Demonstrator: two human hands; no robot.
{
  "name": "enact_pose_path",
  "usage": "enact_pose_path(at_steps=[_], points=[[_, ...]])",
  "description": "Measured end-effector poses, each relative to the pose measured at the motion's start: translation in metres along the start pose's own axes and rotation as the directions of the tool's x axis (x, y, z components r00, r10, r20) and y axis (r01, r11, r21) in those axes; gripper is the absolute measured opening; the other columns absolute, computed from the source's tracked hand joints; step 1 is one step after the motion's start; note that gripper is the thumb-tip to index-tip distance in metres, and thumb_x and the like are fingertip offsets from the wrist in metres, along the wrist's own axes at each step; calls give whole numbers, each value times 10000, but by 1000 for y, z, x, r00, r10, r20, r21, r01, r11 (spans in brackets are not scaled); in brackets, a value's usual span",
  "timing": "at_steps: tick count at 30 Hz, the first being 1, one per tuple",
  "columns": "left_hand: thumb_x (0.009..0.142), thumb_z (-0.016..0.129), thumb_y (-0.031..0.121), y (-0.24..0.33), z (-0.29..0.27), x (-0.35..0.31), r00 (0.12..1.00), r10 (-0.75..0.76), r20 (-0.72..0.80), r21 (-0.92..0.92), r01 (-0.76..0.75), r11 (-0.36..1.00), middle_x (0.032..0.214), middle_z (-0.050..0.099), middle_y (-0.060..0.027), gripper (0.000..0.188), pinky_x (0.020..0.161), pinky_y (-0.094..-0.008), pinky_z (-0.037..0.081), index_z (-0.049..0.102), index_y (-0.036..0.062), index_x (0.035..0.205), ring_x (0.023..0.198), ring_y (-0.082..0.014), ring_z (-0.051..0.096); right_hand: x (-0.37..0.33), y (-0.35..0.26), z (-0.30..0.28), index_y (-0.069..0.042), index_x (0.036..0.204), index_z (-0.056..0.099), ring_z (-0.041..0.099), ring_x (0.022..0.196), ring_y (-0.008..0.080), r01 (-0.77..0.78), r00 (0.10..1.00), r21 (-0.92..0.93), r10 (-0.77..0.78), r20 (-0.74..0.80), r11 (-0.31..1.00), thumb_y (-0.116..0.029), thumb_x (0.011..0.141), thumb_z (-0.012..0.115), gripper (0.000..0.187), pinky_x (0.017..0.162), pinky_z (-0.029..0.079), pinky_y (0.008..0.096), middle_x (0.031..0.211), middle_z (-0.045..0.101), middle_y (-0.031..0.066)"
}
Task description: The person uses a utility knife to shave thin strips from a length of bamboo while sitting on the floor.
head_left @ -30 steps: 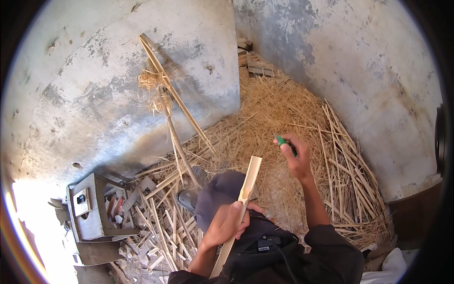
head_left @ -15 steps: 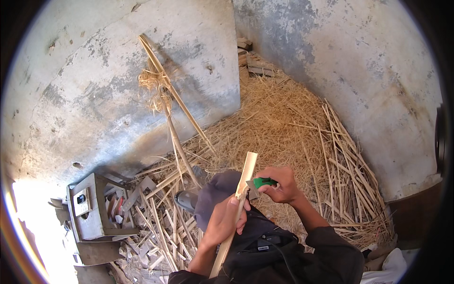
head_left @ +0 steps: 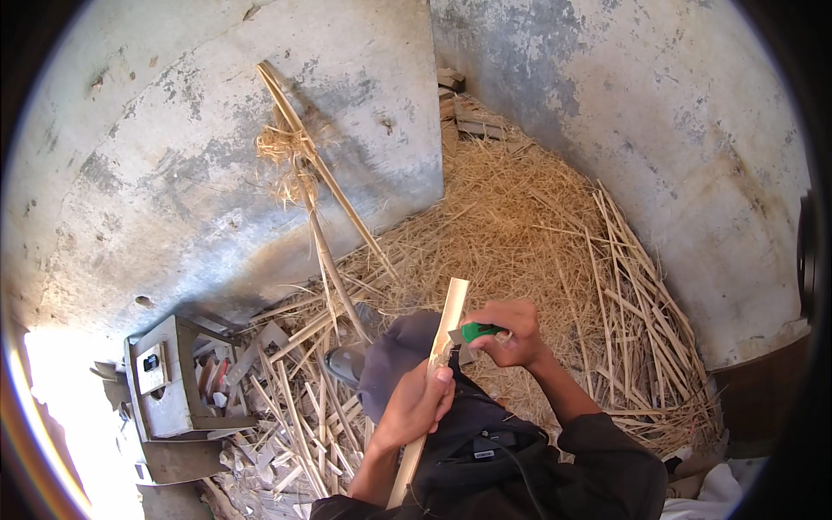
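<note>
1. Closest to me, at six o'clock as the person faces the room, the left hand (head_left: 418, 406) is clamped around a pale split strip (head_left: 452, 303), probably bamboo, with the thumb lying along its upper face.
2. The strip slants from the dark clothing near six o'clock up past the left hand, its far end free and pointing just past twelve. A rough, scooped patch lies just beyond the thumb.
3. I judge the strip light and stiff, smooth enough to slide a little, and weakest at that scooped patch, where it may split along the grain. The sound hold seems to be on the full-width part below the patch, fingers underneath and away from the edge.
4. At four o'clock, the right hand (head_left: 511, 334) is closed around a green-handled knife (head_left: 478, 331). The blade points at the scooped patch; I cannot tell whether it touches.
5. Just past the strip, toward seven, are a dark-trousered knee (head_left: 402, 348) and a shoe (head_left: 345, 366).
6. Farther off, an open-sided box (head_left: 178, 381) stands at eight o'clock, and long loose strips (head_left: 641, 334) lie between three and four.
7. Farthest, curly shavings (head_left: 494, 195) heap toward one, and poles (head_left: 334, 186) lean on a stained wall (head_left: 199, 130) at ten.
</note>
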State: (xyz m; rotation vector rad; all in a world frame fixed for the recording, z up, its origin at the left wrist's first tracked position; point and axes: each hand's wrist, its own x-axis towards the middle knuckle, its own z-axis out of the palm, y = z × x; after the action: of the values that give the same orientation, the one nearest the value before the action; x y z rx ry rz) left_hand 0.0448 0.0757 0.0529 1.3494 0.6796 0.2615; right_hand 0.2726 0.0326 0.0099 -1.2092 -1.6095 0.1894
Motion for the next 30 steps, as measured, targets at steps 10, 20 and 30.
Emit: enact_pose_path(at_steps=[10, 20, 30], points=[[1113, 364, 424, 1, 0, 1, 1000, 0, -6, 29, 0, 1000, 571, 455, 29, 475, 434, -237, 383, 459, 72, 810, 435, -68, 463, 2, 11, 4, -75, 941, 752, 671, 596, 213, 69, 996, -26, -70, -51, 997, -370, 862, 792, 308, 531, 500, 314, 740, 702, 51], [1111, 372, 427, 3, 0, 3, 1000, 6, -8, 39, -6, 999, 572, 459, 28, 476, 435, -240, 388, 460, 70, 810, 437, -69, 471, 4, 20, 5, -72, 912, 753, 656, 570, 215, 94, 990, -78, -102, -100, 992, -375, 854, 799, 313, 512, 485, 312, 696, 675, 45], [1112, 387, 371, -1, -2, 4, 999, 31, -14, 44, -30, 999, 601, 475, 34, 397, 429, -223, 382, 491, 62, 885, 443, -51, 457, 8, 21, 7, -70, 916, 763, 648, 559, 191, 118, 982, -81, -128, -141, 990, -363, 851, 809, 304, 496, 479, 322, 688, 675, 42]])
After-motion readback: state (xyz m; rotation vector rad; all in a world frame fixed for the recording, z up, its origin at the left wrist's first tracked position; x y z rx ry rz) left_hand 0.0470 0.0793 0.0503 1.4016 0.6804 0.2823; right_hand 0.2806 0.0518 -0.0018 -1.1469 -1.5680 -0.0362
